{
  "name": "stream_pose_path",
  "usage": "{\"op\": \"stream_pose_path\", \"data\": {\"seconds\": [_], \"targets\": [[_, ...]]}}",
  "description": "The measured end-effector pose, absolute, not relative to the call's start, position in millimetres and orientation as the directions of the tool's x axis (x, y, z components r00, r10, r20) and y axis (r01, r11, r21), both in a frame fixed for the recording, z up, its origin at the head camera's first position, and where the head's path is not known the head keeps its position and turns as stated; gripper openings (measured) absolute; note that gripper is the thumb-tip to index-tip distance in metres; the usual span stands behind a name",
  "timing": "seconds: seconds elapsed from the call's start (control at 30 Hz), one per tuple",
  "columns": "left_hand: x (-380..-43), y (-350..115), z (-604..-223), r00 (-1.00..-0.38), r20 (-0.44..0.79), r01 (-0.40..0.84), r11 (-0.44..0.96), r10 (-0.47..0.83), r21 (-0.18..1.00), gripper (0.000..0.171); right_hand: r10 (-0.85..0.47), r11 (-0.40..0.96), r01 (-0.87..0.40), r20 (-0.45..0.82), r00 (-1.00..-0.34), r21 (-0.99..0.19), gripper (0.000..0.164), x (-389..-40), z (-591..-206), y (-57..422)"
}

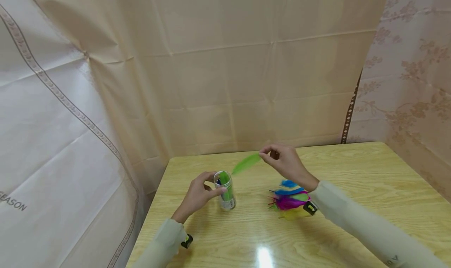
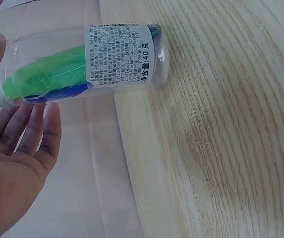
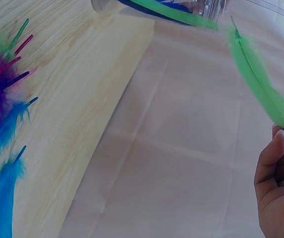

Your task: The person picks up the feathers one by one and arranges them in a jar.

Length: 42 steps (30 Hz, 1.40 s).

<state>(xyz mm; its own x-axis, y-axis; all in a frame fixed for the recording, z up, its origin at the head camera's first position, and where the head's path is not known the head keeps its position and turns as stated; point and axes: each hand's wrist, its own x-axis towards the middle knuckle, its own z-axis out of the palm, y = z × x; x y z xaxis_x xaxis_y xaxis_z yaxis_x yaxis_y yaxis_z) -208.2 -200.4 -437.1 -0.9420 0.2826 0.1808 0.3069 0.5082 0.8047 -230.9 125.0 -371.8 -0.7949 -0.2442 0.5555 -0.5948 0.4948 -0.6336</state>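
Note:
A clear plastic jar [image 1: 228,200] with a white printed label stands upright on the table, with green and blue feathers [image 2: 52,74] inside it. My left hand [image 1: 199,193] holds the jar near its rim, thumb on one side and fingers on the other. Between the thumb and fingertips of my right hand [image 1: 284,162] a green feather [image 1: 246,163] is pinched by its tip. Its quill end points down and left, close to the jar's mouth. In the right wrist view the same feather [image 3: 258,79] hangs beside the jar's open end.
On the wooden table [image 1: 370,189], below my right forearm, lies a loose pile of blue, magenta, green and yellow feathers [image 1: 290,200]. Beige cloth [image 1: 225,84] hangs behind the table's back edge, with patterned sheets at both sides.

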Motion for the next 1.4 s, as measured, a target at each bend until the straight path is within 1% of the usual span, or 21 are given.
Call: {"op": "stream_pose_path", "data": {"seconds": [0.33,0.57,0.77,0.87,0.9,0.97,1.1,1.17,1.4], "targets": [[-208,-201,-437,-0.938,0.187,0.319,0.516,0.292,0.795,0.056,-0.292,0.446,-0.673,0.614,-0.733,-0.59,0.004,-236,-376,112],[-208,-200,-438,-0.943,0.175,0.303,0.52,0.281,0.798,0.056,-0.302,0.433,-0.675,0.609,-0.733,-0.597,0.004,-236,-376,104],[-208,-199,-438,-0.949,0.167,0.289,0.524,0.267,0.801,0.057,-0.317,0.44,-0.689,0.618,-0.719,-0.575,0.007,-237,-376,99],[-208,-199,-438,-0.948,0.17,0.292,0.524,0.268,0.8,0.057,-0.321,0.441,-0.696,0.625,-0.712,-0.567,0.006,-238,-377,96],[-208,-199,-438,-0.948,0.171,0.292,0.523,0.268,0.801,0.057,-0.323,0.437,-0.7,0.628,-0.709,-0.565,0.003,-238,-377,95],[-208,-198,-437,-0.949,0.17,0.29,0.521,0.267,0.802,0.057,-0.333,0.429,-0.707,0.629,-0.702,-0.562,0.002,-238,-378,93],[-208,-198,-437,-0.95,0.166,0.285,0.522,0.263,0.804,0.056,-0.366,0.393,-0.72,0.621,-0.693,-0.572,0.006,-237,-379,89],[-208,-198,-437,-0.95,0.167,0.286,0.523,0.264,0.803,0.056,-0.382,0.382,-0.724,0.615,-0.69,-0.575,0.004,-236,-380,87],[-209,-199,-439,-0.948,0.17,0.293,0.525,0.27,0.799,0.057,-0.426,0.376,-0.737,0.601,-0.676,-0.562,0.004,-235,-384,80]]}}
